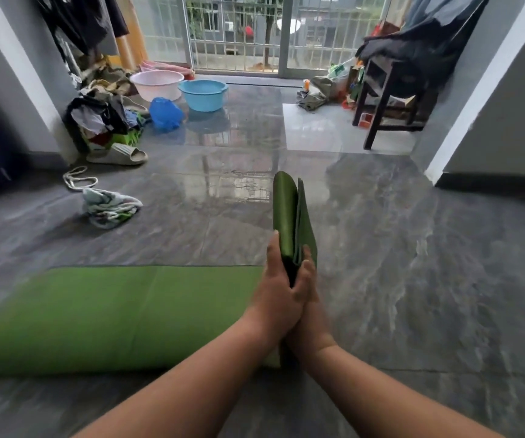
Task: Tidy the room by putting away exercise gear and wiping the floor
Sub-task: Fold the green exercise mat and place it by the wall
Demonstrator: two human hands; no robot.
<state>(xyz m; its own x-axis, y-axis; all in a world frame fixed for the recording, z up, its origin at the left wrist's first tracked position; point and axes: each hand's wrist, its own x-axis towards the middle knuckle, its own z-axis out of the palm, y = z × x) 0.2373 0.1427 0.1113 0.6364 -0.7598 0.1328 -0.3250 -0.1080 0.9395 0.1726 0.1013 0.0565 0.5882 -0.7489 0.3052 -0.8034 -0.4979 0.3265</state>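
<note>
A green exercise mat (112,314) lies flat on the grey tiled floor, stretching to the left edge of the head view. Its right end is folded upright into a narrow roll (289,213). My left hand (275,289) and my right hand (307,298) press against that raised end from either side, fingers wrapped on it, palms almost together. A crumpled white and green cloth (109,208) lies on the floor to the left beyond the mat, with a white cord (76,178) behind it.
Pink basin (157,83), blue basin (203,93) and blue bag (164,113) stand at the back left near a clothes pile (103,116) and a slipper (119,154). A dark wooden chair (390,90) with clothes stands back right. Walls flank both sides.
</note>
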